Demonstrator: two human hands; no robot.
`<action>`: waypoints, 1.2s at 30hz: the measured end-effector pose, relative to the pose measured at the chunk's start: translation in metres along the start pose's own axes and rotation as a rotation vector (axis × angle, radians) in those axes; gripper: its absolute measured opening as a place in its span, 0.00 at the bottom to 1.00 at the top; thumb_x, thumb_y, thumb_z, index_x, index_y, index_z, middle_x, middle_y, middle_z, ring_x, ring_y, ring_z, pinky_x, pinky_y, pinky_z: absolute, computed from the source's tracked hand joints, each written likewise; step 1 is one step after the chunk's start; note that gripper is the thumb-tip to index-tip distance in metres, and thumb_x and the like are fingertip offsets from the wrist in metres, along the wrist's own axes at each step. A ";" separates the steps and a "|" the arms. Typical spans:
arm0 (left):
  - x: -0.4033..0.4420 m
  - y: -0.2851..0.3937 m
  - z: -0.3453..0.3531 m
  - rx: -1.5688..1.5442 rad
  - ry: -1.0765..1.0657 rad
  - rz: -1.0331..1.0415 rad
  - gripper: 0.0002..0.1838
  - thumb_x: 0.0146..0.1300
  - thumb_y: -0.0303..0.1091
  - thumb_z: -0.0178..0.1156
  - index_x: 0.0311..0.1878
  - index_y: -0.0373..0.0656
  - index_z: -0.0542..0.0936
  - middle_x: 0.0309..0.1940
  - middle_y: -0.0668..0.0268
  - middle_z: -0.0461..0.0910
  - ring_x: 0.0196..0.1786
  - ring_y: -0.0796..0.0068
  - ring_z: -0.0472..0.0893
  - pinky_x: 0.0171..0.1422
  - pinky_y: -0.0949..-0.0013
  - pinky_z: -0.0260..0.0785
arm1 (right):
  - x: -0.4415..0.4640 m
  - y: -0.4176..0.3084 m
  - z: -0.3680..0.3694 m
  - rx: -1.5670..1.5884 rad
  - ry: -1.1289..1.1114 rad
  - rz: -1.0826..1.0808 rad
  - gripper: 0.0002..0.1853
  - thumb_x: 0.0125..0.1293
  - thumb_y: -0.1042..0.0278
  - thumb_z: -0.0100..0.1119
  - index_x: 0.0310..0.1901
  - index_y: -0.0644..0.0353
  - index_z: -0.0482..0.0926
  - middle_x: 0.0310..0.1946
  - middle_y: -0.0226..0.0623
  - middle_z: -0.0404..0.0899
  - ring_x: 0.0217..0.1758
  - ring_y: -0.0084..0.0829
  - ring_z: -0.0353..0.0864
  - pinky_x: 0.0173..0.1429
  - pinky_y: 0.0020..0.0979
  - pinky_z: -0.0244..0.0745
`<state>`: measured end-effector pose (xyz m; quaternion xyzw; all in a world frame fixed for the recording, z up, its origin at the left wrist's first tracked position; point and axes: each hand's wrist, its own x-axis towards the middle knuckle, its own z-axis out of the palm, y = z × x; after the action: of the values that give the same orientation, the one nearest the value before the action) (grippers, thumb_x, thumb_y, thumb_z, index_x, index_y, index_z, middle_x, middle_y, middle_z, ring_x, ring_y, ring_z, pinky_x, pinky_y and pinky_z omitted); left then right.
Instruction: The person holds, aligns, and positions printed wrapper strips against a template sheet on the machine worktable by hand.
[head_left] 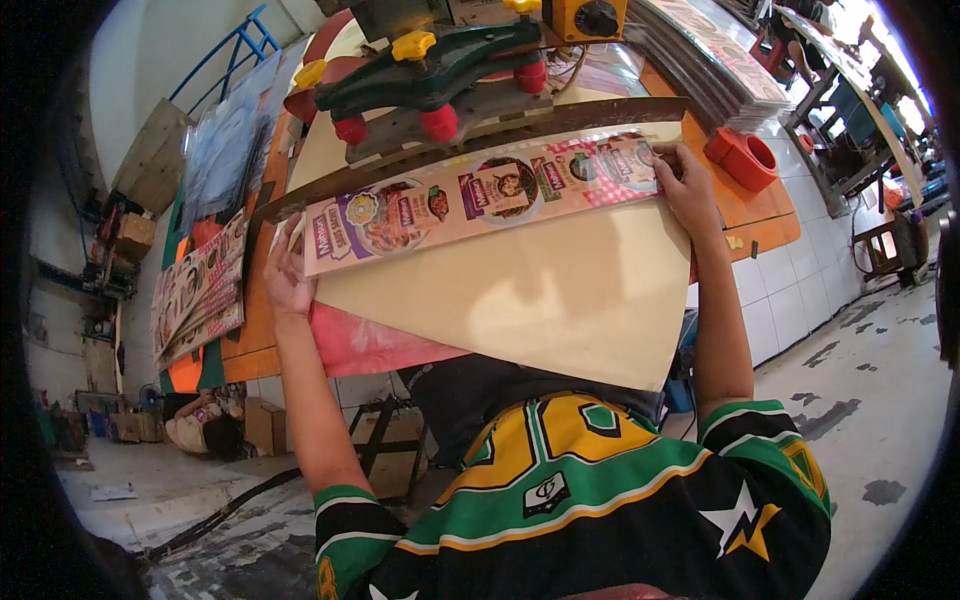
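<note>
A long printed strip (450, 205) with food pictures lies across a cream sheet (520, 290), close to the bar of a dark green machine (430, 75) with red and yellow knobs. My left hand (290, 272) grips the strip's left end, with its fingers partly hidden behind the edge. At the other end, my right hand (687, 190) pinches the strip's upper right corner between thumb and fingers. Below the cream sheet, a pink-red sheet (375, 340) shows at the lower left.
Printed sheets (200, 290) are piled at the left, near clear plastic sheets (225, 150). A red-orange tape roll (741, 158) rests on the table's right side. Another stack (715, 50) stands at the upper right. A person (205, 425) is low at the left.
</note>
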<state>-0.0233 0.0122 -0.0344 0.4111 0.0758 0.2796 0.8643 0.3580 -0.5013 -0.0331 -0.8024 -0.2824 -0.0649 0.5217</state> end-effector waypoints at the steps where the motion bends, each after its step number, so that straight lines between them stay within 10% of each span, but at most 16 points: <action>1: -0.002 -0.001 0.004 0.012 -0.045 -0.016 0.27 0.77 0.38 0.55 0.74 0.34 0.68 0.70 0.45 0.73 0.72 0.52 0.75 0.77 0.53 0.69 | 0.001 0.002 0.000 -0.021 -0.002 -0.005 0.14 0.74 0.67 0.62 0.54 0.68 0.81 0.39 0.43 0.87 0.40 0.30 0.86 0.48 0.33 0.79; 14: -0.013 -0.011 0.042 0.328 0.016 0.028 0.21 0.74 0.25 0.60 0.68 0.35 0.75 0.59 0.59 0.84 0.59 0.71 0.85 0.64 0.66 0.79 | -0.001 0.004 0.001 -0.025 -0.001 -0.041 0.12 0.76 0.70 0.61 0.55 0.68 0.80 0.39 0.33 0.85 0.40 0.20 0.81 0.47 0.25 0.76; 36: -0.013 -0.010 0.026 0.388 0.028 -0.025 0.19 0.70 0.21 0.56 0.62 0.31 0.79 0.59 0.57 0.82 0.59 0.69 0.83 0.68 0.66 0.76 | -0.003 -0.008 -0.004 0.153 0.037 -0.062 0.17 0.72 0.73 0.63 0.60 0.63 0.80 0.34 0.31 0.83 0.36 0.20 0.80 0.43 0.26 0.75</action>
<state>-0.0203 -0.0167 -0.0263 0.5650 0.1456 0.2546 0.7712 0.3522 -0.5035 -0.0262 -0.7499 -0.3013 -0.0742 0.5842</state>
